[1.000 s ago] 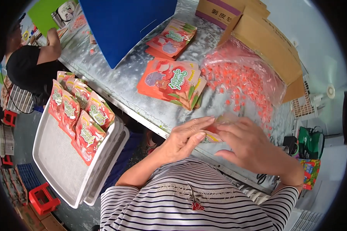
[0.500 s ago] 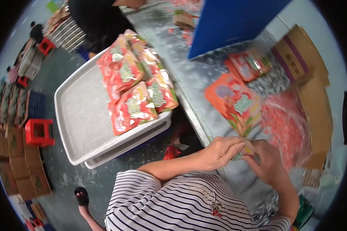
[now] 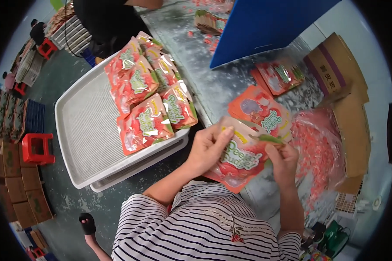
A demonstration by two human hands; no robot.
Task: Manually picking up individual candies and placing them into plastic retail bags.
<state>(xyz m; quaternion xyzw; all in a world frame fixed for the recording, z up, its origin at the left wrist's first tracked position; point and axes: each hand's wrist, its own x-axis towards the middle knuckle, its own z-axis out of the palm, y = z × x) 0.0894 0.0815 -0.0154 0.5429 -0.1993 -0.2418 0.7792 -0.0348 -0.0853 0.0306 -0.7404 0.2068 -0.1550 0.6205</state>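
Observation:
Between my hands is a pink and red candy pouch [image 3: 241,158], tilted in front of my body over the table's near edge. My left hand [image 3: 211,145] pinches its upper left side, thumb on the front. My right hand [image 3: 283,158] grips the other upper corner, by a green strip. Just beyond lies a flat stack of similar pouches [image 3: 252,102] on the grey marbled table [image 3: 196,56]. Right of my right hand, a clear plastic bag [image 3: 322,135] spills small pink wrapped pieces [image 3: 315,187] onto the tabletop.
On my left, a white tray [image 3: 85,130] stacked on another holds several plump pouches [image 3: 146,122]. A blue panel [image 3: 261,30] stands across the table. An opened cardboard box [image 3: 353,130] lies at the right. A red stool [image 3: 38,148] and cartons [image 3: 24,187] stand on the floor; another person [image 3: 109,21] is beyond the tray.
My hands have moved left and closer to my body and spread apart. The pouch, mostly hidden by my hands before, now shows its front between them.

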